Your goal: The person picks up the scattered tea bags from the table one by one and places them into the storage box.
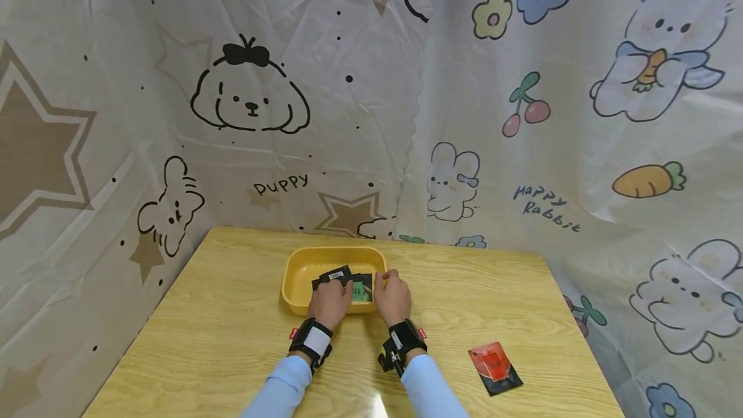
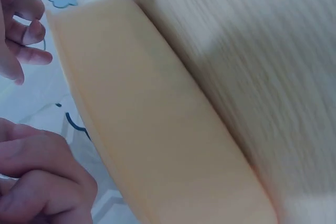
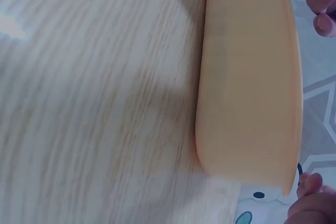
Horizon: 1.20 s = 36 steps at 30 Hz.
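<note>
In the head view, a yellow plastic basin (image 1: pixel 296 295) holds several small black packets (image 1: pixel 335 273), one with a green panel (image 1: pixel 360 291). My left hand (image 1: pixel 329 304) reaches over the near rim with bent fingers at the packets; whether it pinches one is hidden. At the basin's right end is my right hand (image 1: pixel 393 295), its fingers loosely bent and no packet visible between them. The left wrist view shows the curled left hand (image 2: pixel 44 177) beside the basin's outer wall (image 2: pixel 152 114), with the right hand (image 2: pixel 21 24) beyond.
A red and black packet (image 1: pixel 496 368) lies on the wooden table (image 1: pixel 232 340) to the right of my right forearm. Behind the table hangs a pale printed cloth (image 1: pixel 348 147) with cartoon animals and stars. Both wrists wear black straps (image 1: pixel 313 342).
</note>
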{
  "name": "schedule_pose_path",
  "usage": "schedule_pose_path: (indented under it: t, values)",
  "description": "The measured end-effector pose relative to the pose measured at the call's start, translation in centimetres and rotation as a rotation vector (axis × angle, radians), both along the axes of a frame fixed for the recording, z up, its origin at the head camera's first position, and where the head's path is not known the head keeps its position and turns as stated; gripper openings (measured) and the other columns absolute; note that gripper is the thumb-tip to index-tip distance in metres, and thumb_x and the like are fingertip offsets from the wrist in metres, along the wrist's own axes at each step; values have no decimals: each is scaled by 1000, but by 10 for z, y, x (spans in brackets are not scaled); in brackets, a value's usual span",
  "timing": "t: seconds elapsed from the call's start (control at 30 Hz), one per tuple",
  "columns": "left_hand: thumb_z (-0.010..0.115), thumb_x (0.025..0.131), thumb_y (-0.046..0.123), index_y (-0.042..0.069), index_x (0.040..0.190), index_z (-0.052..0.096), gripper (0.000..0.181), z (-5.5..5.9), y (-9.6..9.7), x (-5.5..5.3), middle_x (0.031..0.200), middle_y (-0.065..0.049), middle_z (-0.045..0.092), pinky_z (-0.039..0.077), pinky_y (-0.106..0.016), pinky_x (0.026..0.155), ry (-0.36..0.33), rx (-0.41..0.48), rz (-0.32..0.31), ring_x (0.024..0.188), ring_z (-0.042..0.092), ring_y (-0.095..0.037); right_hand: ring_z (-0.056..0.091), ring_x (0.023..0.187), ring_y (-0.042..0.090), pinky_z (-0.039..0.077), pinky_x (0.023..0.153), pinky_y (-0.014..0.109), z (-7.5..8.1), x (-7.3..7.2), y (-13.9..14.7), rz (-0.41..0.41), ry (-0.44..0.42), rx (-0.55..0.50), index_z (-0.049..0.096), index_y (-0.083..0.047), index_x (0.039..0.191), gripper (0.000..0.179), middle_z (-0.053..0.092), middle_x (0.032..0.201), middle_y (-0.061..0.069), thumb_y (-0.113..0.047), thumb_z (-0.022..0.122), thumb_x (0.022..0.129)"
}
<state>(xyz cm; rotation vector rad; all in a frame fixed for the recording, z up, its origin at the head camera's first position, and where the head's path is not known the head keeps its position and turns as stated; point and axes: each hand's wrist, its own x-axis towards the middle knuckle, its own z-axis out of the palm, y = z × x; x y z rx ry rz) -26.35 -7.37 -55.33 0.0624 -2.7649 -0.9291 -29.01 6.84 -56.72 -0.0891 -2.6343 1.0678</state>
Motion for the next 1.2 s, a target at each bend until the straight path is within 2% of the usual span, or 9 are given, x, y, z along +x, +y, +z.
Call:
schedule_pose_path:
  t: [0.13, 0.3, 0.43, 0.67, 0.8, 0.97, 1.2]
  values:
    - [56, 98, 28, 19, 48, 33, 55, -4, 8, 9, 44, 11, 19, 20, -25, 39, 9, 59, 7, 37, 25, -10, 45, 44, 14, 34, 42, 30, -3, 8, 9, -21, -7, -27, 63, -4, 92, 25, 49, 56, -1, -27, 57, 98]
    - [57, 97, 25, 18, 48, 32, 55, -10, 16, 21, 44, 12, 18, 20, -26, 41, 36, 86, -28, 38, 26, -10, 46, 48, 15, 35, 46, 32, -9, 16, 21, -56, -8, -41, 62, -6, 84, 26, 49, 57, -1, -27, 57, 98]
    - [56, 97, 25, 17, 49, 33, 54, -14, 19, 27, 45, 10, 20, 21, -27, 43, 22, 123, -20, 40, 27, -11, 44, 47, 14, 34, 46, 31, -12, 20, 27, -48, 4, -59, 60, -6, 82, 26, 48, 56, -2, -26, 56, 98]
    - [54, 99, 27, 16, 51, 35, 53, -17, 24, 38, 45, 10, 23, 18, -26, 44, -44, 234, 0, 39, 25, -10, 40, 44, 12, 31, 43, 29, -13, 32, 34, -34, 2, -90, 59, -7, 79, 26, 44, 53, -4, -25, 57, 98]
    - [54, 99, 26, 17, 51, 35, 52, -18, 28, 46, 44, 12, 22, 19, -26, 43, -42, 266, -4, 39, 25, -9, 41, 45, 13, 32, 44, 30, -13, 37, 39, -35, -20, -91, 59, -7, 80, 27, 45, 54, -3, -26, 56, 99]
    - [54, 99, 25, 17, 51, 36, 51, -21, 35, 52, 45, 11, 23, 20, -26, 43, -49, 281, -8, 40, 26, -10, 43, 44, 13, 34, 44, 30, -13, 45, 48, -34, 2, -87, 60, -7, 80, 26, 48, 54, -3, -24, 57, 99]
    - [55, 98, 26, 18, 51, 39, 51, -25, 42, 55, 46, 9, 27, 21, -27, 44, -78, 295, -16, 41, 30, -11, 40, 42, 11, 33, 43, 29, -17, 53, 61, -30, 25, -66, 59, -7, 78, 27, 45, 52, -4, -25, 56, 99]
